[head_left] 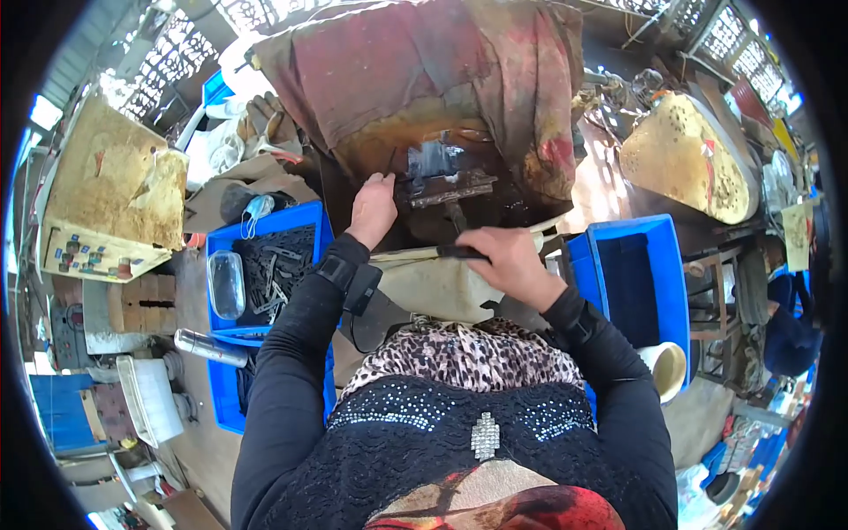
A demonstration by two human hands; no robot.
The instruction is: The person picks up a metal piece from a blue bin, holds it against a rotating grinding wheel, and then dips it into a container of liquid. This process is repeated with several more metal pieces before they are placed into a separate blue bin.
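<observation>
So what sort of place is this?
Probably a metalworking shop: a blue bin of dark, metal-looking parts, a knobbed control panel, and a stained, draped cloth.

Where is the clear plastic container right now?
In the head view, the clear plastic container is on the person's left, at the left side of the blue bin of dark pieces, just above the silver cylinder.

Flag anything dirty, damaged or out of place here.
A pale blue face mask sits at the far edge of the blue bin of dark parts, seemingly misplaced. The cream panel at left is blotched brown, looking grimy.
</observation>
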